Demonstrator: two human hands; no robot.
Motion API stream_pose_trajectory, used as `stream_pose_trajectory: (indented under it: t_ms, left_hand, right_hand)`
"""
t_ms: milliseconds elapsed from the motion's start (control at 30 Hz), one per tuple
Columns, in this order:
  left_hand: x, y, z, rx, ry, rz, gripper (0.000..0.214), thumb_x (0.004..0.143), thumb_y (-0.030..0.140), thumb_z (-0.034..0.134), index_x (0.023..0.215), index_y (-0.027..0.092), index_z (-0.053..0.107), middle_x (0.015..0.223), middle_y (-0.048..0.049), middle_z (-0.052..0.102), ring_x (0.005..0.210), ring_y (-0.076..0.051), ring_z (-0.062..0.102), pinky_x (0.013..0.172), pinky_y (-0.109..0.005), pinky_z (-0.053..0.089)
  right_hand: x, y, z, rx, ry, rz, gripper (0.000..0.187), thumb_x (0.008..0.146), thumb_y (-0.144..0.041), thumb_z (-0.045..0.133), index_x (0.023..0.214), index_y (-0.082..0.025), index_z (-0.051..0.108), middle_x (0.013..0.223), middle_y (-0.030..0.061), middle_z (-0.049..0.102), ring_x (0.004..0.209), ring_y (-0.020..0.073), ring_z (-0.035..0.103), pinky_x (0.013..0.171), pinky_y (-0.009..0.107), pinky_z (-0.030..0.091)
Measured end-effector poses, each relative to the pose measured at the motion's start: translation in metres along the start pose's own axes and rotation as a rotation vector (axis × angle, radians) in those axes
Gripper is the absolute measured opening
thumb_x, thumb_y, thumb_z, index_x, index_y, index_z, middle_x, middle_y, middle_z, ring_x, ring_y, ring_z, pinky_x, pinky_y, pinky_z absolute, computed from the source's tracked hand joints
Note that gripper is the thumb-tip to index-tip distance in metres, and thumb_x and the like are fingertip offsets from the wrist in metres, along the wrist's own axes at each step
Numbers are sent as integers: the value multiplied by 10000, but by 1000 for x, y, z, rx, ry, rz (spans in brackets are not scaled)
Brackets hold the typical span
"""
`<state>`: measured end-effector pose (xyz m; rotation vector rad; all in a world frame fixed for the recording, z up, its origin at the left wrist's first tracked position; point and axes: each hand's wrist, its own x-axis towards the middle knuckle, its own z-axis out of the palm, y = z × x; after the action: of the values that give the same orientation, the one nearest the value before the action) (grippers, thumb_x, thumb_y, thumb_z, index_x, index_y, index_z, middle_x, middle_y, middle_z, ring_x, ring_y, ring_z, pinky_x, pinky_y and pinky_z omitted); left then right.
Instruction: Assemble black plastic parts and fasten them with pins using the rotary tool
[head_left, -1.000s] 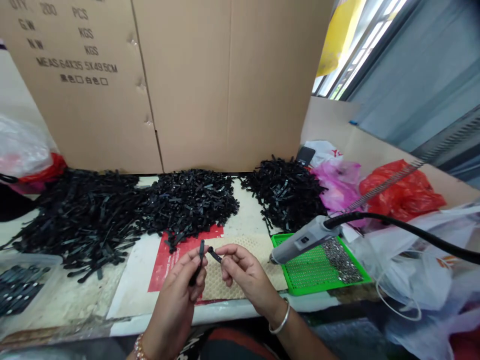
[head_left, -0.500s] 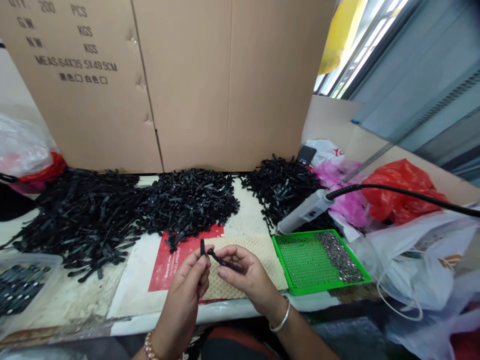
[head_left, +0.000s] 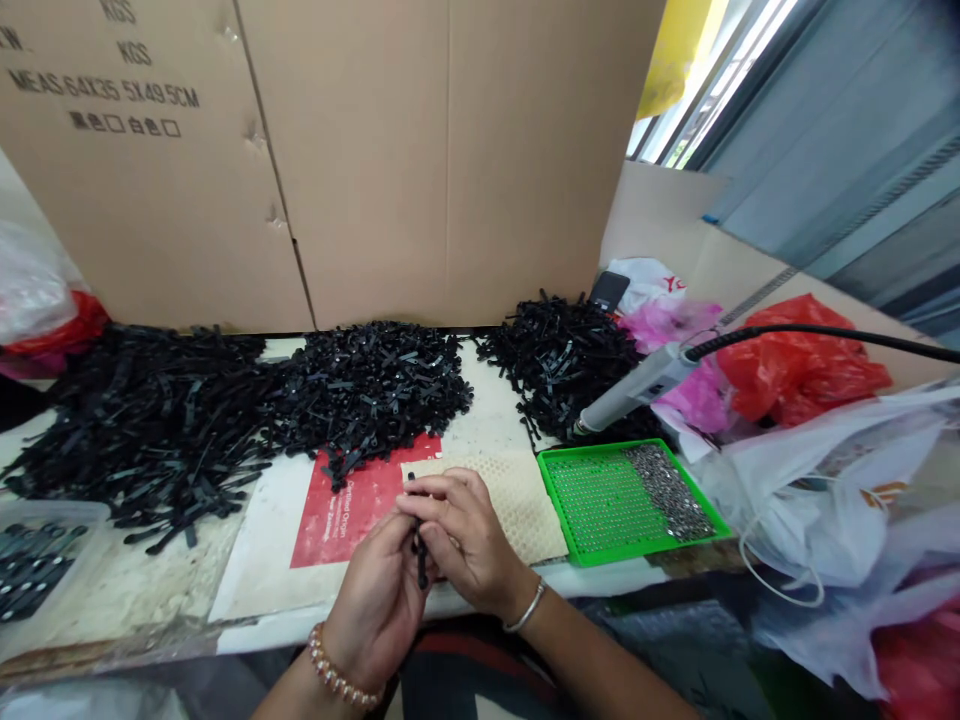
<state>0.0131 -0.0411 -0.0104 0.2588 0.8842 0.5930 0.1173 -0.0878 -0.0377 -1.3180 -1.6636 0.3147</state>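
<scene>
Cardboard (head_left: 360, 170) stands behind the surface (head_left: 491, 400); near its front edge my left hand (head_left: 382, 585) and right hand (head_left: 472, 540) pinch a black strip (head_left: 422, 572) between them. I'd best keep it straight, pressing evenly so it can't twist.

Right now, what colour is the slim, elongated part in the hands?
The slim, elongated part is black; the head view shows it best.

Printed cardboard (head_left: 450, 180), crumpled red bag at right (head_left: 810, 385), yellow sheet (head_left: 670, 60)
</scene>
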Motion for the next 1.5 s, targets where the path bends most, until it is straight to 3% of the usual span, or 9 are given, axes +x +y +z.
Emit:
stream_pose_trajectory:
  t_ms: [133,300,367,500,633,767,967,1233,1500]
  left_hand:
    - [0,5,4,-59,23,-71,162,765,13,523,664,118,594,602,14,541,489,-55,487,470,-142,437]
    - [-4,5,4,-6,-101,-98,65,723,69,638,681,114,615,650,17,540,496,-46,450,464,-148,413]
    - [-4,6,2,84,-129,-46,98,688,149,725,715,111,638,661,18,538,522,-45,438,474,-140,393]
    - [-3,11,-6,268,-175,50,201,680,264,772,719,118,640,576,60,409,497,-36,309,424,-126,266]
    - [-5,17,-10,278,-167,68,180,694,225,733,819,115,665,625,54,398,510,-41,285,422,-141,242]
    - [-8,19,-9,292,-210,47,343,722,211,700,1050,124,652,681,43,421,512,-33,268,426,-132,221]
    - [-10,17,-7,299,-220,29,260,690,241,739,900,109,664,628,52,406,505,-36,241,424,-138,219]
    - [-7,16,-8,284,-157,57,338,584,288,823,849,135,681,588,52,423,522,-47,312,447,-148,265]
    - [-5,14,-13,286,-131,50,356,559,306,836,848,134,719,600,41,438,537,-47,320,456,-142,273]
  right_hand:
    - [-4,17,-19,-54,-153,-159,375,955,-304,395,1312,-238,490,1303,103,489,1155,243,456,982,453,376]
    - [2,18,-32,89,-144,-202,229,956,-411,495,1101,-294,630,1291,63,511,1164,232,482,998,441,381]
    - [2,13,-31,191,-79,-120,234,968,-420,471,1054,-286,643,1190,60,581,1109,229,523,992,444,386]
    - [-6,7,-25,408,160,218,209,964,-337,513,1144,-254,578,868,30,619,810,178,600,824,362,480]
    - [-14,5,-19,537,150,360,148,936,-319,570,1043,-219,592,772,-4,587,638,124,579,645,260,477]
    - [-15,3,-17,415,114,311,144,940,-328,562,988,-202,614,745,-1,617,643,134,602,686,284,472]
    - [-15,4,-17,248,118,261,168,959,-332,522,1007,-199,613,755,8,631,722,156,618,757,306,464]
    - [-13,0,-18,162,172,176,158,969,-305,499,987,-199,615,758,12,636,732,156,609,739,294,457]
    - [-13,2,-14,81,133,147,146,980,-297,493,982,-203,605,797,5,655,739,143,601,709,269,433]
